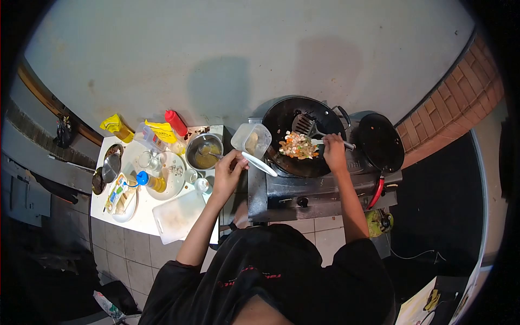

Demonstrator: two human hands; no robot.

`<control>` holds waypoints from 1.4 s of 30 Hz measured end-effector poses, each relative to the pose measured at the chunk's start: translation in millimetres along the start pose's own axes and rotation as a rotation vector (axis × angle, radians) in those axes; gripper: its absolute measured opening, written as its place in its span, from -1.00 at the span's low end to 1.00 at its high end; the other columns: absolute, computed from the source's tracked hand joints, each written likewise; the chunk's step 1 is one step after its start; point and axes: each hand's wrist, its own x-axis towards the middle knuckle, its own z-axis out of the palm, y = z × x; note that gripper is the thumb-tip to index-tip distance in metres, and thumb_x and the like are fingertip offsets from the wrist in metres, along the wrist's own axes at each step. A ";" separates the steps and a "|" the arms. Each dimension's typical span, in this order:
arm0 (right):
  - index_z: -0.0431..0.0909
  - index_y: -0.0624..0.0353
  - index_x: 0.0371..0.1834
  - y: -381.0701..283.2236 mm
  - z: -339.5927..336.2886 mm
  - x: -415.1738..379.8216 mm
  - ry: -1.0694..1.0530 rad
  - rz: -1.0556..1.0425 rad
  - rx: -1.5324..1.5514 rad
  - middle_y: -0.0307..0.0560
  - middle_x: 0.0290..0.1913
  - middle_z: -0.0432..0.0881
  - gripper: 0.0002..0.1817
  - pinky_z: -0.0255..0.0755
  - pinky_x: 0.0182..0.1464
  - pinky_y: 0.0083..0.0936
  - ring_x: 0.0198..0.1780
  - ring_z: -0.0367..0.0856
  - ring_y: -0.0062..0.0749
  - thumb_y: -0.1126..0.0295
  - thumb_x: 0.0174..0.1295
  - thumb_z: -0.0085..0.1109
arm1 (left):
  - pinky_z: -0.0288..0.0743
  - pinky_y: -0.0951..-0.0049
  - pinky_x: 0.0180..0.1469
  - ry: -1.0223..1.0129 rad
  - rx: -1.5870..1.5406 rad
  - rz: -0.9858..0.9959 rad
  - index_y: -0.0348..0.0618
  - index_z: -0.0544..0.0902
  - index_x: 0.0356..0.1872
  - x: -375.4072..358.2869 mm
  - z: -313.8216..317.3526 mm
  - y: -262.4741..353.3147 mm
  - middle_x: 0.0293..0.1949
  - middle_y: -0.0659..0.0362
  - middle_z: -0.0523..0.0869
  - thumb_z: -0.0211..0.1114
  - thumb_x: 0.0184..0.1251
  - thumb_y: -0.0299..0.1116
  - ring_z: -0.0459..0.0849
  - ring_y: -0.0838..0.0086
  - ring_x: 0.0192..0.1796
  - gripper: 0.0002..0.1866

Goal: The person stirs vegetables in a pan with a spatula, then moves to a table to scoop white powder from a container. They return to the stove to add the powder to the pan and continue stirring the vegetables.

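Two black pans (381,138) (one a wok (281,115)), one spatula (305,126), apparently two yellow pouches (161,131).

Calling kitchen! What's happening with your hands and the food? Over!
Right hand: holding spatula in wok. Left hand: holding white disc, tilted. Chopped food: in wok. Clear container: close by wok's left side.

The person's left hand (228,170) pinches a thin white disc-like piece (260,164), tilted near a clear plastic tub (242,135). The right hand (334,153) grips the handle of a slotted spatula (305,125), its head among diced white and orange food (299,147) inside a large black wok (278,120). The wok sits on a dark metal stove (330,194), beside a smaller black frying pan (381,140) with a red handle (376,193). Leftward, a white table (145,219) bears a round metal pot (195,143), a red squeeze bottle (176,123) and a white cutting board (180,215).
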 end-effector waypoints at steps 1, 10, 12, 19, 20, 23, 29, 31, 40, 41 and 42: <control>0.56 0.31 -0.35 -0.2 -0.3 -1.4 -0.002 -0.005 0.000 0.12 -0.30 0.58 -0.95 0.38 0.09 -0.12 -0.12 0.53 0.11 0.60 0.18 0.08 | 0.56 0.53 -0.24 -0.003 -0.010 -0.011 -0.39 0.55 -0.28 0.4 0.6 -0.6 -0.40 0.14 0.68 0.25 0.37 -0.55 0.69 0.58 -0.35 -0.91; 0.56 0.34 -0.32 -10.3 -7.0 -2.0 -0.022 -0.024 0.005 0.13 -0.28 0.55 -0.93 0.39 0.01 -0.12 -0.14 0.49 0.11 0.64 0.17 0.08 | 0.57 0.56 -0.23 0.002 -0.035 -0.005 -0.40 0.54 -0.28 -0.4 1.1 3.9 -0.38 0.15 0.69 0.24 0.38 -0.56 0.69 0.60 -0.33 -0.92; 0.56 0.34 -0.32 -12.2 -4.0 -3.8 -0.022 -0.031 0.014 0.14 -0.28 0.55 -0.92 0.39 0.00 -0.12 -0.14 0.49 0.11 0.65 0.16 0.08 | 0.56 0.56 -0.22 -0.001 -0.021 -0.012 -0.37 0.54 -0.29 -1.4 -0.5 5.6 -0.38 0.15 0.69 0.22 0.39 -0.56 0.69 0.59 -0.32 -0.93; 0.56 0.31 -0.35 -7.4 18.7 13.7 -0.005 0.055 0.077 0.14 -0.31 0.57 -0.91 0.39 -0.05 -0.09 -0.14 0.50 0.10 0.66 0.12 0.07 | 0.55 0.56 -0.21 0.003 -0.040 -0.014 -0.38 0.54 -0.26 -4.8 -1.8 -1.3 -0.39 0.15 0.69 0.24 0.38 -0.56 0.69 0.59 -0.33 -0.92; 0.56 0.31 -0.37 -8.2 23.3 21.9 0.020 0.030 0.079 0.14 -0.32 0.58 -0.91 0.39 -0.07 -0.08 -0.16 0.50 0.09 0.66 0.12 0.07 | 0.55 0.56 -0.21 -0.001 -0.041 -0.012 -0.38 0.54 -0.26 -5.2 -1.4 -2.5 -0.39 0.15 0.69 0.24 0.38 -0.56 0.69 0.59 -0.33 -0.92; 0.58 0.32 -0.35 -8.5 37.9 40.8 0.045 -0.080 0.067 0.14 -0.32 0.58 -0.89 0.41 -0.04 -0.14 -0.15 0.50 0.07 0.65 0.09 0.07 | 0.54 0.56 -0.20 -0.004 -0.087 -0.037 -0.37 0.54 -0.25 -4.6 -0.8 -4.6 -0.39 0.15 0.69 0.25 0.38 -0.55 0.68 0.59 -0.32 -0.92; 0.57 0.32 -0.16 -22.1 36.8 47.7 -0.241 -0.448 -0.257 0.03 -0.10 0.57 -0.71 0.39 0.15 -0.30 0.03 0.47 -0.11 0.64 0.00 0.05 | 0.53 0.57 -0.21 0.017 -0.055 -0.032 -0.37 0.53 -0.27 -10.8 -6.1 -1.0 -0.39 0.16 0.68 0.24 0.39 -0.54 0.67 0.59 -0.33 -0.91; 0.56 0.31 -0.21 -20.7 33.7 46.6 -0.233 -0.446 -0.242 0.02 -0.11 0.57 -0.75 0.39 0.15 -0.31 0.03 0.47 -0.11 0.64 0.00 0.05 | 0.52 0.57 -0.20 0.039 -0.081 -0.036 -0.37 0.53 -0.26 -14.8 -7.5 -1.3 -0.39 0.17 0.67 0.24 0.40 -0.54 0.67 0.59 -0.33 -0.91; 0.66 0.26 -0.27 -120.3 -56.8 44.0 0.166 0.064 0.325 0.01 -0.28 0.68 -0.89 0.48 -0.14 -0.29 -0.26 0.62 -0.13 0.55 0.27 0.12 | 0.53 0.58 -0.15 0.009 -0.217 -0.165 -0.29 0.57 -0.18 -42.4 -33.2 4.6 -0.36 0.21 0.68 0.19 0.46 -0.49 0.66 0.61 -0.29 -0.93; 0.66 0.26 -0.27 -144.8 -66.2 39.0 0.091 0.089 0.376 0.00 -0.28 0.68 -0.89 0.48 -0.15 -0.30 -0.28 0.62 -0.15 0.56 0.28 0.11 | 0.53 0.58 -0.15 0.037 -0.215 -0.176 -0.29 0.57 -0.18 -48.4 -38.6 6.9 -0.36 0.21 0.68 0.19 0.46 -0.49 0.66 0.61 -0.29 -0.93; 0.65 0.26 -0.27 -160.0 -59.1 31.6 0.071 -0.050 0.476 0.00 -0.30 0.66 -0.90 0.46 -0.16 -0.31 -0.28 0.60 -0.14 0.56 0.27 0.13 | 0.53 0.58 -0.14 0.009 -0.290 -0.181 -0.29 0.57 -0.14 -54.6 -43.5 12.4 -0.35 0.21 0.68 0.18 0.47 -0.49 0.66 0.60 -0.28 -0.91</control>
